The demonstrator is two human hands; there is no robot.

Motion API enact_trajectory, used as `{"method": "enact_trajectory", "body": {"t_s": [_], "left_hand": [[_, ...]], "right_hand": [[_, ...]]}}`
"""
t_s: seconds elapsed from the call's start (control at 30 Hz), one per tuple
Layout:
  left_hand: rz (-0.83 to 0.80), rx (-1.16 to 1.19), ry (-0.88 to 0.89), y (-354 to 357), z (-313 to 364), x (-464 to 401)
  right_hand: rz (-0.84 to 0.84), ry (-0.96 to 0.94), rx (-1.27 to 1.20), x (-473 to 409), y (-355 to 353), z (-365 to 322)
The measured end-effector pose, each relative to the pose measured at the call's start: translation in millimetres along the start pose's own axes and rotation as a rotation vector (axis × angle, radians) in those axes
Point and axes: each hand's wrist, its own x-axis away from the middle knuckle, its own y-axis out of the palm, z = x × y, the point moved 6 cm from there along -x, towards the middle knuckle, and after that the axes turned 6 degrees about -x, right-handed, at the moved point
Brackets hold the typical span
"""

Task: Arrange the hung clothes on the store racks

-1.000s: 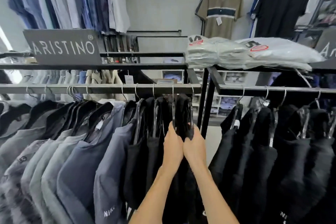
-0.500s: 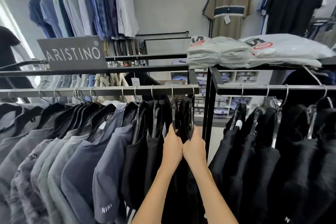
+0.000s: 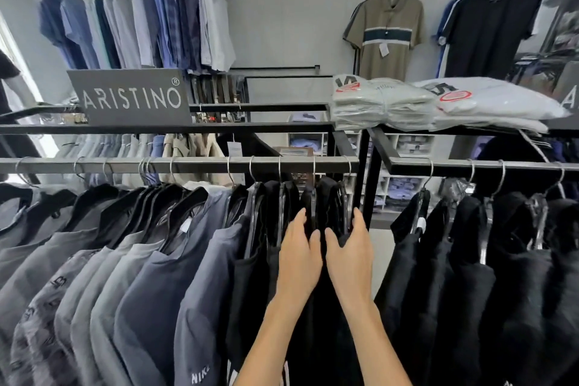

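Spreading apart now after being pressed together, the left hand (image 3: 299, 255) and right hand (image 3: 351, 252) each grip black shirts (image 3: 326, 197) at the rail (image 3: 194, 165) end, opening a gap between hangers

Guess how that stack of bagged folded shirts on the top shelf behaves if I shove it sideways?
The stack of bagged shirts looks glossy, so the bags will probably slide over each other rather than move as one block. It overhangs the black shelf frame, so a push could spill it. The contents look soft and likely floppy once lifted.
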Motion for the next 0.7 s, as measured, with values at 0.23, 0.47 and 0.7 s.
{"method": "enact_trajectory", "body": {"t_s": [0.23,0.47,0.7], "left_hand": [[0.2,-0.252,-0.112,-73.6,-44.6,-8.5],[-0.046,-0.231,-0.218,-56.0,-85.4,-0.8],[0.023,-0.218,-0.2,-56.3,-75.5,0.9]], "right_hand": [[-0.122,-0.166,-0.128,29.5,58.9,-37.0],[-0.219,0.094,-0.017,43.4,107.6,-6.7],[-0.238,0.131,0.034,39.1,104.0,7.5]]}}
